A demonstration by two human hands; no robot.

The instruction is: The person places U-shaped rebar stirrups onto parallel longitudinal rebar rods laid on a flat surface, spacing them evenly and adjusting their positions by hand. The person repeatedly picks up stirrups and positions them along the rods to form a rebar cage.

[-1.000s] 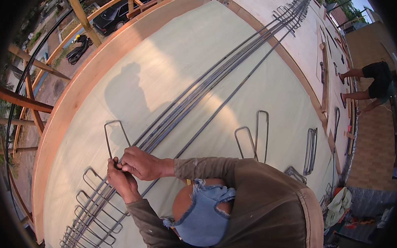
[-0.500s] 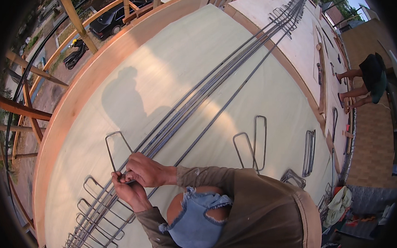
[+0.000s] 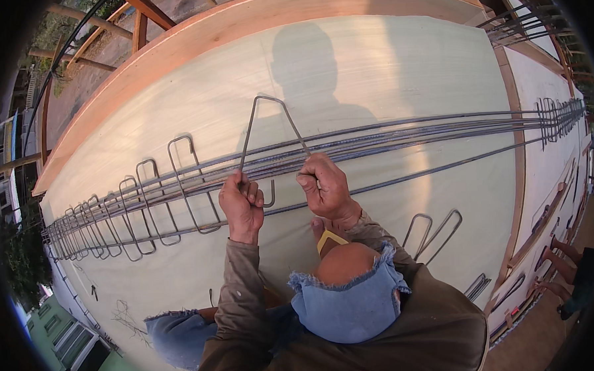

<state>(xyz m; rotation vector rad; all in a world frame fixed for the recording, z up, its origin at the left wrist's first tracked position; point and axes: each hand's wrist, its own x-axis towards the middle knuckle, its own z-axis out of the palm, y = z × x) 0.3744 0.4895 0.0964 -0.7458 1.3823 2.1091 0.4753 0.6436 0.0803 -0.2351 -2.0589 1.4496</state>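
In the head view, the left hand (image 3: 242,204) is near the middle of the frame, with the right hand (image 3: 326,189) a bit to its right. Each hand has its fingers curled tight on one side of a bent metal loop (image 3: 268,97). The loop's top is in the upper middle, above long metal bars (image 3: 401,135). More loops (image 3: 183,184) sit along the bars at the left. A pale board (image 3: 437,63) lies under the bars.
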